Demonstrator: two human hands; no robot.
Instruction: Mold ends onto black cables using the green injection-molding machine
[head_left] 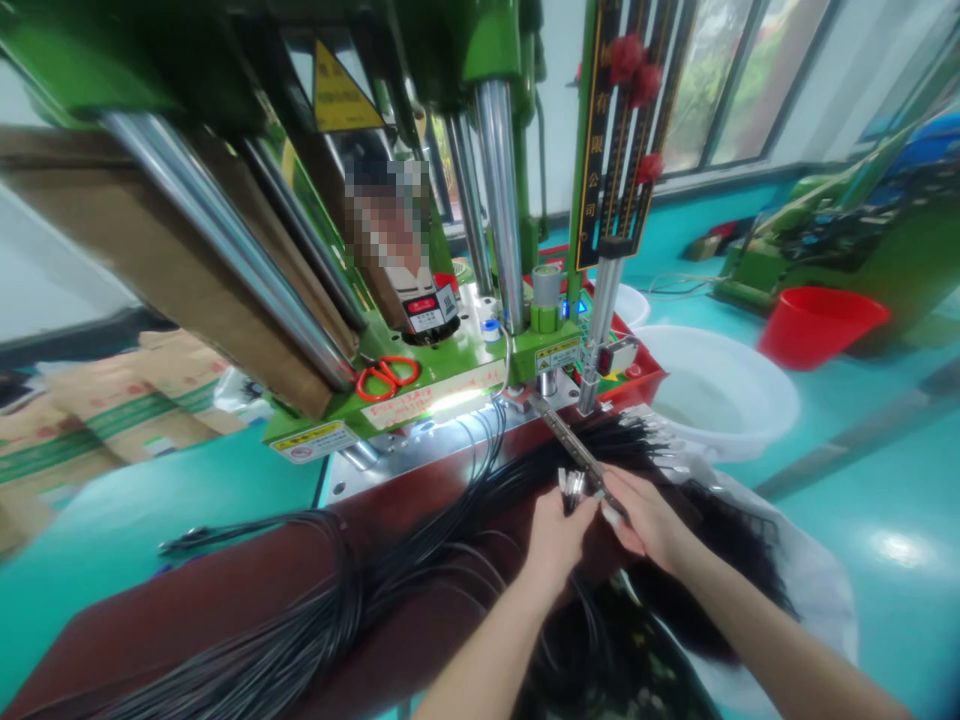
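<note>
My left hand [553, 542] is closed around a small bunch of black cables, whose silver connector ends [571, 484] stick up above the fingers. Beside it, my right hand [651, 520] grips the near end of a narrow dark metal bar [571, 442]. The bar slants away toward the metal bed [442, 446] of a green press, and its far tip lies by the bed's front edge. My two hands are close together, the thumbs almost meeting. Beneath them, many black cables [420, 550] run across a dark red-brown table [217, 575].
Orange-handled scissors [388, 378] lie on the green press [465, 368]. Its chrome columns [501, 200] rise ahead of me. To the right are a white tub [720, 385], a red bucket [821, 325] and more cables on a white sack [821, 590]. Cartons [142, 385] stand left.
</note>
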